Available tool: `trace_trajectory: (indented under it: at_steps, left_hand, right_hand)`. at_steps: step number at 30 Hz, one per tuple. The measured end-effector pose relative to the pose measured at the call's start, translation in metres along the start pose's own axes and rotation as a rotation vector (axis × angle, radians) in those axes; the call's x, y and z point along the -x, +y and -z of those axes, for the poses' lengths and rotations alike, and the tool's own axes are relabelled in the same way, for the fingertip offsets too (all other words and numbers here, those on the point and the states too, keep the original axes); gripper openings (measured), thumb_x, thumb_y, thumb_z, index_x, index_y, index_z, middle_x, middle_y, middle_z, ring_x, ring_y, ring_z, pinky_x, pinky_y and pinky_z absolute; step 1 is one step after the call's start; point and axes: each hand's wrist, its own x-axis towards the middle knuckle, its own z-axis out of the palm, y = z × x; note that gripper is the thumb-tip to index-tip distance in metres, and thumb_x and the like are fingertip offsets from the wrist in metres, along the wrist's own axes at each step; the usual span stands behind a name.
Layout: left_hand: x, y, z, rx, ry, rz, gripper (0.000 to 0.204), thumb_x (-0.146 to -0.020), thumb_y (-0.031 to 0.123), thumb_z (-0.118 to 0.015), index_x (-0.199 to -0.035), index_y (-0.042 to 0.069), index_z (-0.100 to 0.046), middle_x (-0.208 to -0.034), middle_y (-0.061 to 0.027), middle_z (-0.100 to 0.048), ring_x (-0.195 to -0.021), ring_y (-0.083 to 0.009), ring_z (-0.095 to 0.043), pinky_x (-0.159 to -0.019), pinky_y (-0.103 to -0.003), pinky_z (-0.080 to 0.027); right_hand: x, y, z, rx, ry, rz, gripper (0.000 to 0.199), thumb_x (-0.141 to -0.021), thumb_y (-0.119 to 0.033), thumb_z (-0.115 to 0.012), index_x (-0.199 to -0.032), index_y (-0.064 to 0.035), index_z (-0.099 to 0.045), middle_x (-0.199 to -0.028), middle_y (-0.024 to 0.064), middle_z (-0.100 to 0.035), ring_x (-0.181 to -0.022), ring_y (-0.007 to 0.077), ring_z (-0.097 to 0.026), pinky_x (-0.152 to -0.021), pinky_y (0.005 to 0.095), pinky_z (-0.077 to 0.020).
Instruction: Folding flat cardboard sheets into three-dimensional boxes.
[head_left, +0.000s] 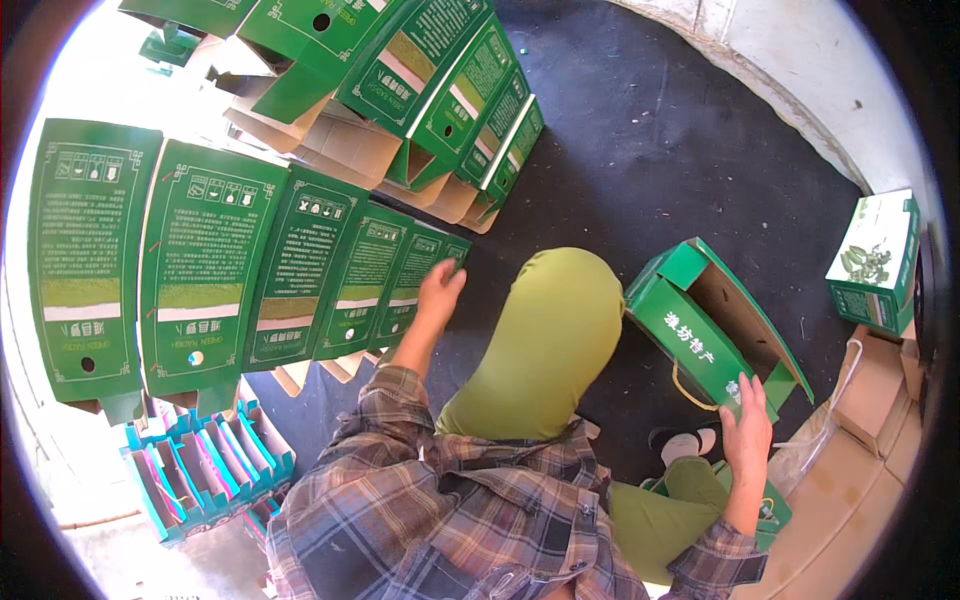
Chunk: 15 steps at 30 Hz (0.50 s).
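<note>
My left hand (437,295) is stretched out at the right end of a row of green cardboard cartons (215,265), its fingers extended beside the last carton (432,258). Whether it touches that carton I cannot tell. On my right, a green gift carton (690,318) lies tilted beside my knee, its flap raised and its brown inside showing. A yellow cord handle (690,390) hangs from its near side. The fingers of my right hand (748,420) are spread against the near right end of this carton.
More green cartons (440,90) stand in a second row at the upper left. Teal divided boxes (210,460) sit at the lower left. A white-and-green box (875,260) rests on brown cartons (870,390) at the right. Dark matting (650,130) covers the floor.
</note>
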Motion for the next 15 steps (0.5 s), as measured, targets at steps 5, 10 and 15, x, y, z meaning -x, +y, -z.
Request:
trace_trajectory:
  at_steps: [5,10,15]
  left_hand:
    - [0.022,-0.091,0.009,-0.265,-0.027,0.173,0.063,-0.082,0.028,-0.07,-0.135,0.003,-0.047,-0.127,-0.0228,-0.056,-0.119,-0.0328,-0.054,-0.1,-0.04,-0.042]
    - [0.024,-0.102,0.01,-0.252,0.015,0.146,0.069,-0.081,0.027,-0.07,-0.142,0.008,-0.041,-0.128,-0.0236,-0.054,-0.12,-0.0343,-0.052,-0.101,-0.041,-0.04]
    - [0.015,-0.114,0.005,-0.114,0.042,0.205,0.064,-0.084,0.026,-0.068,-0.141,0.013,-0.043,-0.127,-0.0216,-0.056,-0.119,-0.0305,-0.054,-0.101,-0.039,-0.04]
  right_hand:
    - [-0.011,-0.02,-0.012,0.027,-0.009,0.061,0.065,-0.078,-0.006,-0.067,-0.139,-0.0084,-0.043,-0.148,0.0167,-0.035,-0.121,0.0387,-0.05,-0.098,0.0433,-0.043]
    - [-0.02,-0.029,-0.013,0.123,-0.037,0.067,0.066,-0.076,-0.007,-0.07,-0.137,-0.0077,-0.044,-0.148,0.0169,-0.035,-0.114,0.0396,-0.054,-0.093,0.0452,-0.0455]
    - [-0.027,-0.03,-0.016,0.154,-0.073,0.053,0.063,-0.076,-0.008,-0.07,-0.135,-0.0043,-0.045,-0.149,0.0172,-0.034,-0.114,0.0408,-0.053,-0.091,0.0457,-0.0463]
